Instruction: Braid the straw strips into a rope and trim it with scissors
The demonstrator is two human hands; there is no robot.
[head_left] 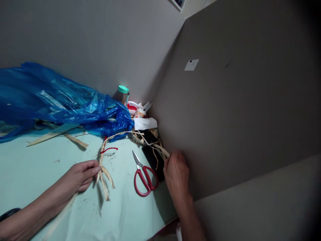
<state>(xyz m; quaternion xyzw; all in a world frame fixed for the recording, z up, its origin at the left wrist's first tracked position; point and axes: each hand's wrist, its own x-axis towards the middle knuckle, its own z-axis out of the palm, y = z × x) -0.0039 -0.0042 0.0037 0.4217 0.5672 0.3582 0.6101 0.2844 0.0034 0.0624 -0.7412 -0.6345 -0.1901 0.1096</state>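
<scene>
My left hand (86, 174) pinches a braid of pale dried plant fibre (102, 149) near its lower end, where loose strips fan out below the fingers. From there the braid curves up and to the right over the table. A thin red tie (110, 149) is fastened round it. At the right, my right hand (177, 169) is closed on some pale fibre strips (162, 150) beside the dark partition; its fingertips are partly hidden. Between the hands lie scissors with red handles (144, 180), blades slightly apart.
A blue plastic bag (75, 103) covers the back left, with loose fibre strips (52, 134) by it. In the corner stand a bottle with a green lid (122, 89), a patterned cup (139, 113) and a woven basket (136, 138). The dark partition (225, 117) borders the right side.
</scene>
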